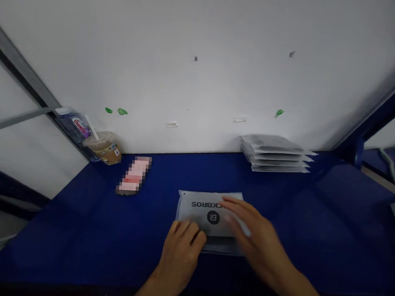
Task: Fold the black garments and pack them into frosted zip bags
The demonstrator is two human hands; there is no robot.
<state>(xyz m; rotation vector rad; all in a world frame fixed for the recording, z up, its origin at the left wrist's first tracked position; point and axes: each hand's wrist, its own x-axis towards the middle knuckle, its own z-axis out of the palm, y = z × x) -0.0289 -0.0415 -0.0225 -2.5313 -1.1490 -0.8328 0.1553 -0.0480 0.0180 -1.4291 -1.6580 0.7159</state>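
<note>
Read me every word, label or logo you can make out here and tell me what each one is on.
"CKBROS", upside down with its start hidden by the right hand, above a round logo: on the grey packet.
"Gow…", red lettering, rest unreadable: on the bottle.
Cup label: too small to read.
Pink item: blurred out.

A packing station in a small workshop or warehouse

A blue-covered workbench (78,230) stood against a bare white wall (203,54) marked with tape scraps, framed by metal posts; a stack of flat grey bagged packets (274,153) waited at the back, and a drink cup (102,146) and bottle (72,127) sat in the corner.
</note>
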